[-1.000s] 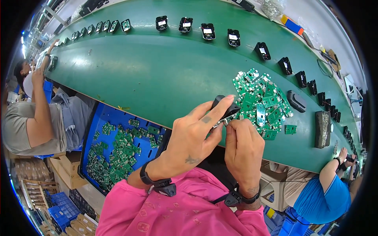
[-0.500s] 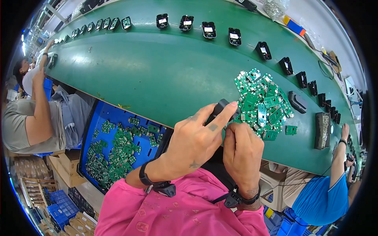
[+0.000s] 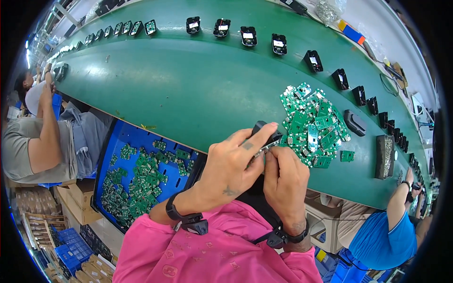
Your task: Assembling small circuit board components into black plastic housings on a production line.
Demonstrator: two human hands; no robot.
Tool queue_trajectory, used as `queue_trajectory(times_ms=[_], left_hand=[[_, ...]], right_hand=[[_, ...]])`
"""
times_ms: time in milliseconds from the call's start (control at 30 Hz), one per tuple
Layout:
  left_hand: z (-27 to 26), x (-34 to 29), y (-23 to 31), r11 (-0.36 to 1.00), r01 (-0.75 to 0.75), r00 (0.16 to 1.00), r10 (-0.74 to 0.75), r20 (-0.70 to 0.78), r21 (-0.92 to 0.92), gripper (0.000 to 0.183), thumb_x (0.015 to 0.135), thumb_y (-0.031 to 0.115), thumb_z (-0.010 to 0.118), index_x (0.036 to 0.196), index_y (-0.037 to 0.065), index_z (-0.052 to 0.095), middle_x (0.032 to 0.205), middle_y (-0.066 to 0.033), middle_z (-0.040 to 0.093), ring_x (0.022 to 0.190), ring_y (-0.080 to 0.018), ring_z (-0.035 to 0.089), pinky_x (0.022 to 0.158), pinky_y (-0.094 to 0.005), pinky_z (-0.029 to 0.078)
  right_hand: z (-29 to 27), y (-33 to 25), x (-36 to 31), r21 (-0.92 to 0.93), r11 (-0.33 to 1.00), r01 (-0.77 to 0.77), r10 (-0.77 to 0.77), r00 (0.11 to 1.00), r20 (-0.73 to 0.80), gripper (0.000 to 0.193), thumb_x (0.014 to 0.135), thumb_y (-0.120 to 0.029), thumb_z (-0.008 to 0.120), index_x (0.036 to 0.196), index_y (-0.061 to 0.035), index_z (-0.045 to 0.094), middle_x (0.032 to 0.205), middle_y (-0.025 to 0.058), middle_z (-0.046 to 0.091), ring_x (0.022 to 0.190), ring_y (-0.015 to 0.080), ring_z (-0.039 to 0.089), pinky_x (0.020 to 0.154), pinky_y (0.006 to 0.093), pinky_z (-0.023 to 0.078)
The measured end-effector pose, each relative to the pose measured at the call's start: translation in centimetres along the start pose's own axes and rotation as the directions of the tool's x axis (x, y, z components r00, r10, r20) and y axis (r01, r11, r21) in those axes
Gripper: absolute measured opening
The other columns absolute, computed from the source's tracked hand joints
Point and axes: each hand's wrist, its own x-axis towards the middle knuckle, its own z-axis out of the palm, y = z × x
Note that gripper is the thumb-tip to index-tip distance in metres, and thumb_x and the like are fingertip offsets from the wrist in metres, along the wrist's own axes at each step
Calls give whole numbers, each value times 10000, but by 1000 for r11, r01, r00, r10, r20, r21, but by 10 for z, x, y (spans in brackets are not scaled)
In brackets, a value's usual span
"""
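My left hand grips a black plastic housing above the near edge of the green bench. Its thumb and fingers wrap round the case, and a pale strip shows along the lower side. Closed in a pinch, my right hand meets that lower side with its fingertips. Whatever those fingertips hold is hidden. Just beyond the hands lies a heap of green circuit boards. One loose circuit board rests to its right.
A black curved cover and a dark box of small parts lie to the right. Black housings line the bench's far side. A blue bin of boards stands at lower left. Co-workers sit on both sides.
The housing has tilted, exposing its pale lower side. Both my hands have shifted slightly left. The right-hand co-worker's arm has drawn back, and the left-hand co-worker's hands have moved.
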Motion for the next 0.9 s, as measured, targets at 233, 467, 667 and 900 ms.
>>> queue_trajectory(times_ms=[233,467,667,900], left_hand=[[1,-2,-9,587,378,924,-287,253,-716,652,888,-27,664,1486,26,410,1261,-120,599,1005,-116,639,758,-221,550],[-2,-8,-11,647,412,911,-279,303,-642,740,809,-34,732,1480,69,438,1174,-114,639,826,-72,613,678,-247,543],[13,-10,-7,885,174,982,-121,148,-431,729,775,-34,762,1443,76,491,1176,-115,639,892,-106,665,714,-261,558],[17,-9,-8,955,80,996,-91,-24,-285,699,785,19,749,1435,101,506,1188,-116,654,794,-110,639,707,-273,545]], right_hand=[[-6,12,0,158,970,-182,203,971,-128,105,951,-74,641,918,24,624,741,59,630,626,116,576,563,283,451],[-3,19,-7,278,953,-122,153,984,-93,189,994,-128,611,851,-8,581,660,-20,526,569,40,435,506,226,346],[2,19,-12,639,704,-309,425,904,-32,257,1034,-194,568,845,-20,589,654,-18,559,507,28,451,429,201,323],[3,5,-17,671,662,-334,422,906,35,278,1038,-199,562,811,-39,567,645,-17,550,484,28,443,412,195,315]])
